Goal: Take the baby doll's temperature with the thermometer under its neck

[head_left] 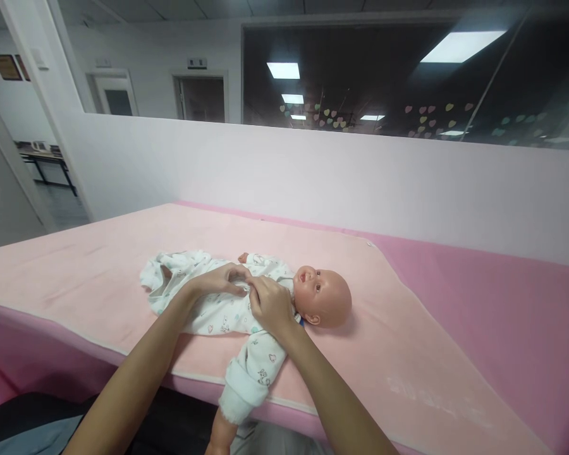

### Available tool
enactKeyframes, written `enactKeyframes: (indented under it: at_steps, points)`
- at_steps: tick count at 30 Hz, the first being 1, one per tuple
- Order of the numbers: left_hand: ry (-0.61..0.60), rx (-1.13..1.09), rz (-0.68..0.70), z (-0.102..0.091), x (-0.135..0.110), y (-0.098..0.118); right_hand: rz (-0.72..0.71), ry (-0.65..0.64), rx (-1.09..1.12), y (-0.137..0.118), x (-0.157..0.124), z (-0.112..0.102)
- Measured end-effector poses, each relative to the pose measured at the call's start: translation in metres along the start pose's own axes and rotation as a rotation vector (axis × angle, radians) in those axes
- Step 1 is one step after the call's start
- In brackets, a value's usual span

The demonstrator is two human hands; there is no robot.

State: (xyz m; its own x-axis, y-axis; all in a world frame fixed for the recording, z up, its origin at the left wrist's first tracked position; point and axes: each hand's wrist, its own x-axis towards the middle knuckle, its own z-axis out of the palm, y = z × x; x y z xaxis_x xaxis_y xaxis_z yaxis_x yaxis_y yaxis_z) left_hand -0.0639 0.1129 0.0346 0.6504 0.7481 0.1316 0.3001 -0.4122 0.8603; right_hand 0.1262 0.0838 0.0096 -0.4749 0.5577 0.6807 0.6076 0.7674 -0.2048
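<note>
A baby doll lies on its back on a pale pink blanket, head to the right. It wears a white printed romper. My left hand and my right hand meet on the doll's chest, fingers pinched on the romper's front fabric. One sleeved doll arm hangs over the table's near edge.
The blanket covers a darker pink padded table that stands against a white half wall with a dark window above. An open doorway is at the far left.
</note>
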Motion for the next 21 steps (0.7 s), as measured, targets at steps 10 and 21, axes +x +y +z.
enactKeyframes:
  at_steps: [10,21]
  points:
    - [-0.006,-0.053,0.008,0.0007,-0.0006,0.0041,-0.023,0.017,0.010,0.0013,-0.0005,0.0019]
    - [0.014,-0.058,0.018,0.0016,0.0002,0.0055,-0.040,0.021,0.021,0.0014,0.0000,0.0020]
